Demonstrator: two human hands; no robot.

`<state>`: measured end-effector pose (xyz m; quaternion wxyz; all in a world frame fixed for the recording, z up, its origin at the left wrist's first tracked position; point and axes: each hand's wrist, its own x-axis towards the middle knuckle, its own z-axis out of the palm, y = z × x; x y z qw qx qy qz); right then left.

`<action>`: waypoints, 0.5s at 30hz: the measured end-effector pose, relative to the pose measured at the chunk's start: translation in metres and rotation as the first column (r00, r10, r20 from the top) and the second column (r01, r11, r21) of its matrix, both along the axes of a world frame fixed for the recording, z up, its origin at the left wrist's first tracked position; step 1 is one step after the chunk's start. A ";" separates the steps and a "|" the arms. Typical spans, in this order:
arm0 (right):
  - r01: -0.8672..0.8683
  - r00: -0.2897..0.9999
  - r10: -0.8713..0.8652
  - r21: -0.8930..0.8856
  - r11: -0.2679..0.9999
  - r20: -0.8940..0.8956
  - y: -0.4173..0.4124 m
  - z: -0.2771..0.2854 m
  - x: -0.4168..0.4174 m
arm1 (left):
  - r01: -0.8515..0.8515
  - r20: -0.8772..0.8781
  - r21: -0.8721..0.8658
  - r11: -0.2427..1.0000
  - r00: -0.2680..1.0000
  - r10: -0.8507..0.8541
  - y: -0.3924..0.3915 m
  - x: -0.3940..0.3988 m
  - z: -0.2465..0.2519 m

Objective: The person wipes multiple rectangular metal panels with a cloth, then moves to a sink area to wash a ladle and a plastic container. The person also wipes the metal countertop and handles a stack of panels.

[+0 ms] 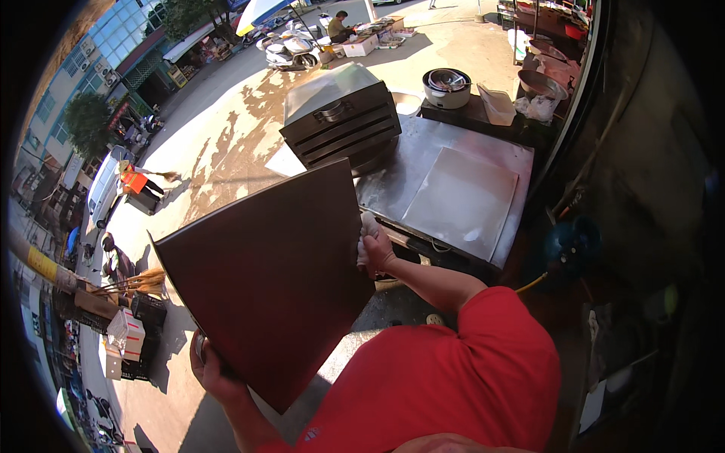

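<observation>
Before my chest I hold a dark metal drawer or tray, tilted, with a raised lip along one long side. My left hand grips its lower left side, close to a small round metal part. At its right edge my right hand is closed on a crumpled white cloth pressed to the edge. Beyond the tray, a dark metal cabinet with slots and a handle stands at the far left end of a metal worktable. A flat pale sheet or board lies on that table.
Behind the table are a round white pot with metalware and a translucent plastic container. A dark wall and a teal gas cylinder are at right. Left are stacked crates, brooms and a person in an orange vest.
</observation>
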<state>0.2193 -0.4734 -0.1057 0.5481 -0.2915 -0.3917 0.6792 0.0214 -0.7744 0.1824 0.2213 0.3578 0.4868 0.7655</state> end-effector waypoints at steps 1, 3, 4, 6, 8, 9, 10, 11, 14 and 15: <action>0.081 0.958 -0.081 0.011 0.997 0.274 -0.012 -0.030 -0.007 | 0.026 -0.007 0.020 0.999 1.000 -0.026 0.006 0.004 0.006; 0.144 0.837 -0.131 0.018 0.989 0.531 -0.028 -0.063 -0.021 | 0.071 -0.018 0.050 0.996 0.997 -0.070 0.013 0.008 0.012; 0.129 0.827 -0.149 0.076 0.989 0.543 -0.037 -0.043 -0.025 | 0.072 -0.024 0.054 0.996 0.997 -0.071 0.009 0.003 0.011; 0.132 0.884 -0.224 0.239 0.962 0.411 -0.016 -0.005 -0.028 | 0.083 0.002 0.083 0.993 0.997 -0.084 0.021 0.001 0.008; 0.204 0.904 -0.358 0.501 0.841 0.234 -0.006 0.101 -0.047 | 0.191 -0.017 0.085 0.978 0.982 -0.190 0.032 -0.006 0.001; 0.258 0.893 -0.427 0.618 0.743 0.141 0.002 0.154 -0.047 | 0.200 -0.030 0.068 0.977 0.980 -0.199 0.048 -0.002 -0.003; 0.249 0.889 -0.450 0.739 0.627 0.082 0.002 0.213 -0.048 | 0.185 -0.123 0.012 0.983 0.976 -0.182 0.060 -0.002 -0.006; 0.221 0.917 -0.396 0.769 0.599 0.045 -0.007 0.263 -0.055 | 0.140 -0.100 0.017 0.990 0.985 -0.137 0.072 0.000 -0.010; 0.268 0.896 -0.434 0.892 0.364 -0.092 -0.068 0.313 -0.096 | 0.065 -0.047 0.048 0.997 0.997 -0.063 0.103 -0.004 -0.003; 0.259 0.901 -0.426 0.888 0.381 -0.080 -0.105 0.301 -0.105 | 0.057 0.006 0.138 0.989 0.998 -0.058 0.112 -0.003 0.007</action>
